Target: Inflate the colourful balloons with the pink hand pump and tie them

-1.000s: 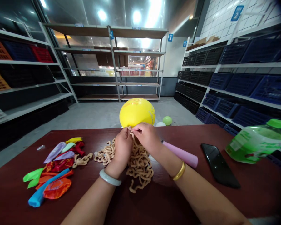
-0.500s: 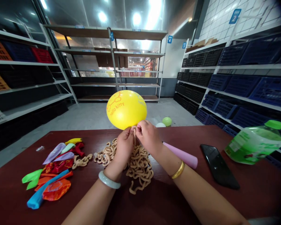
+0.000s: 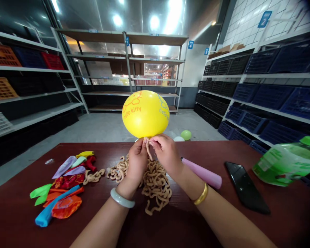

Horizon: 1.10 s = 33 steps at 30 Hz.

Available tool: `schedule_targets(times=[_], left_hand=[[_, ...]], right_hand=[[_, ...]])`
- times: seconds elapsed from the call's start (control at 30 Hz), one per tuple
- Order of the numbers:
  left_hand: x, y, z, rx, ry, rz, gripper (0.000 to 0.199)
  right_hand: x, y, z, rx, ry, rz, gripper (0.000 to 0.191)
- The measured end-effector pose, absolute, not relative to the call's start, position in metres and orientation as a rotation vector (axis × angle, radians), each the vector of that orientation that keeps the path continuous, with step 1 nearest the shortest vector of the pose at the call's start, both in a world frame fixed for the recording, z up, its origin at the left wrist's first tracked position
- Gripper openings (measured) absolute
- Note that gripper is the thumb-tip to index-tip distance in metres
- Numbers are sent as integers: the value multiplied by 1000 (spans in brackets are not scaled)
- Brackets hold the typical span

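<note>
Now yellow balloon (image 3: pixel 145 113) has risen higher above hands, base within fingertip reach. Left hand (image 3: pixel 138 160) grips base beside tan strand (image 3: pixel 149 151); right hand (image 3: pixel 167 151) pinched closed alongside, exact hold unclear.

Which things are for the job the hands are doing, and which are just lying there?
Job:
- yellow balloon, at the fingertips of both hands
- beige strand, hanging there
- beige pile, probably the same stuff
- limp balloons, probably

Just lying about:
- phone
- green bottle
- pink tube, though I can't be sure
</note>
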<state>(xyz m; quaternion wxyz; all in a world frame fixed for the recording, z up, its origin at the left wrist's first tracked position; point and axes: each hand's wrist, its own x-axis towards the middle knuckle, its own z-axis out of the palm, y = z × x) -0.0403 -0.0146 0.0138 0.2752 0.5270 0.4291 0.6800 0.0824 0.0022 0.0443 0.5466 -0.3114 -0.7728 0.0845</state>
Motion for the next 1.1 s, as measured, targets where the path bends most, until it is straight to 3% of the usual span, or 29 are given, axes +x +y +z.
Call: schedule_targets(times=[0.2,0.33,0.73,1.1], left_hand=[[-33,-18,17,1251,1027,1819,24],[-28,-23,22,1263,1020,1815,22],[-32,-17,10,1294,982,1815,16],[-30,-16,12,1276,975,1760,26]], right_hand=[[80,5,43,-752,-1633,612,5],[81,11,42,-757,-1618,708,2],[82,-2,45,-837,-1869,136,10],[97,12,51,-886,-1857,41,14]])
